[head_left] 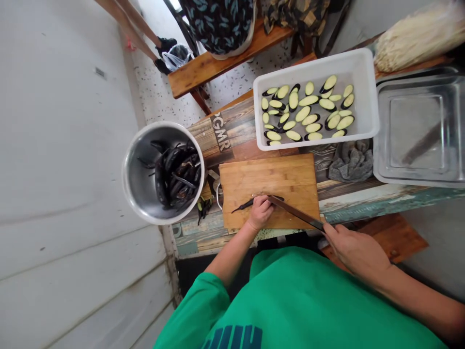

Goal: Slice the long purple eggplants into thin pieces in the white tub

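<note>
A long dark eggplant lies across the wooden cutting board, its thin stem end toward the left. My left hand is closed over its middle, pressing it to the board. In my right hand is the handle of a long knife. The blade points to the upper left, and its tip end is at the eggplant just right of my left fingers. Whether the edge has entered the eggplant I cannot tell. Behind the board, a white tub holds several oval eggplant slices.
A metal pot of whole eggplants stands left of the board, with trimmed stem ends beside it. Right of the tub are a grey cloth, a clear plastic container and bagged pale noodle-like strands. Beyond the bench, a person's legs show.
</note>
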Action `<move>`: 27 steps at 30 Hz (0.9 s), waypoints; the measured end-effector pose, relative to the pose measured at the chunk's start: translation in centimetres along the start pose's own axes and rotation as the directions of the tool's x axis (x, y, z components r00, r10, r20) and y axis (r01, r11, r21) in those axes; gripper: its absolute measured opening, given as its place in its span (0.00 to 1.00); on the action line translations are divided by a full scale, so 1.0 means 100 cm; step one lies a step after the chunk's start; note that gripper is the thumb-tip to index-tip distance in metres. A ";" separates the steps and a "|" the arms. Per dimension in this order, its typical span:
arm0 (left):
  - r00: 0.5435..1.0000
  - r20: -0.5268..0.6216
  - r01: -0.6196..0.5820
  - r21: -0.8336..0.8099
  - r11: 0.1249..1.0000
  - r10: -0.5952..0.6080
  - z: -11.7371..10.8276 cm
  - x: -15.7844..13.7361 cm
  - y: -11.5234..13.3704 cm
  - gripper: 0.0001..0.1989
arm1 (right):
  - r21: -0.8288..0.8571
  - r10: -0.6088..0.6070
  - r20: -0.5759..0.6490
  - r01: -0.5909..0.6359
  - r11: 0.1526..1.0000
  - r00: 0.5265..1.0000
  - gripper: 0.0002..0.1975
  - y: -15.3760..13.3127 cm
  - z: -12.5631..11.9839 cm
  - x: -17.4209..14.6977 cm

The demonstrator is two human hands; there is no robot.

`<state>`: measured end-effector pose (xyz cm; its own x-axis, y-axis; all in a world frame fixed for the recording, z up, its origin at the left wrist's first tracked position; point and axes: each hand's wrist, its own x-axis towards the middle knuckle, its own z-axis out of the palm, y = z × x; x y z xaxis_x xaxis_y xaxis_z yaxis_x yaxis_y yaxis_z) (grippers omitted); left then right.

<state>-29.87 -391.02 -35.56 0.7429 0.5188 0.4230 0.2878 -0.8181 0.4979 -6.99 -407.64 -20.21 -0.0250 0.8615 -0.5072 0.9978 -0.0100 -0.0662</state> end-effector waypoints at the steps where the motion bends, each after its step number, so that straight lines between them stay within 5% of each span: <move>1: 1.000 0.005 0.022 -0.020 1.000 -0.022 0.000 -0.001 0.000 0.09 | 0.014 -0.002 0.024 0.001 1.000 1.000 0.09 0.001 -0.001 0.001; 6: 0.995 -0.001 0.099 -0.071 0.993 -0.099 0.001 -0.001 0.003 0.08 | 0.043 -0.005 0.083 0.002 0.999 0.997 0.08 0.004 -0.004 0.010; 15: 0.997 -0.071 0.008 -0.085 0.996 -0.014 0.002 0.002 0.003 0.07 | 0.111 -0.064 0.088 0.055 0.992 0.994 0.10 0.026 -0.003 0.024; 19: 0.999 -0.026 -0.045 -0.063 0.997 0.043 0.000 0.004 0.002 0.06 | 0.143 -0.037 0.168 0.013 0.990 0.985 0.12 0.009 -0.004 0.059; 23: 0.998 -0.016 -0.062 0.006 0.998 0.063 -0.004 0.009 0.004 0.06 | 0.192 0.014 0.087 -0.031 0.981 0.996 0.17 -0.017 -0.006 0.096; 27: 0.997 -0.053 -0.050 0.050 0.997 0.053 -0.005 0.007 0.005 0.07 | 0.182 0.060 0.022 -0.063 0.981 0.998 0.17 -0.013 -0.010 0.085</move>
<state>-29.52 -390.98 -34.62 0.7240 0.4873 0.4882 0.2800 -0.8545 0.4376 -8.43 -399.79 -23.60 0.0338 0.8480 -0.5290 0.9694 -0.1567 -0.1892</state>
